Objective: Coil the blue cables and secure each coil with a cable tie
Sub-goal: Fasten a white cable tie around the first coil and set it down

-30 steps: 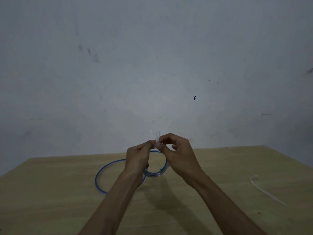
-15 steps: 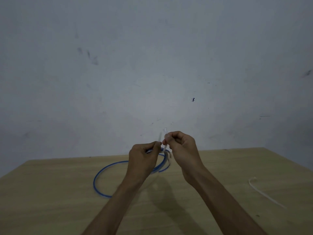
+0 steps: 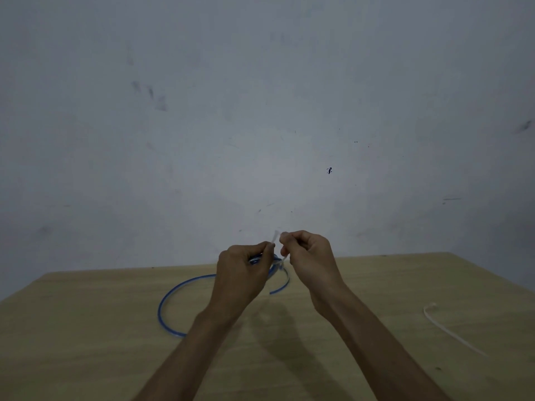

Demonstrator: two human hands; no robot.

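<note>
A blue cable coil (image 3: 168, 299) lies partly on the wooden table (image 3: 86, 342), its far side lifted between my hands. My left hand (image 3: 243, 273) pinches the bunched blue strands and one end of a thin white cable tie (image 3: 275, 237). My right hand (image 3: 309, 256) is closed on the other part of that tie, close to the right of the left hand. The tie wraps the coil just below my fingertips; its details are blurred.
A second white cable tie (image 3: 445, 328) lies loose on the table at the right. A bare grey wall (image 3: 260, 111) rises behind the table's far edge.
Both hands have lifted slightly and drawn a little apart along the tie. The coil has spread wider on the table to the left.
</note>
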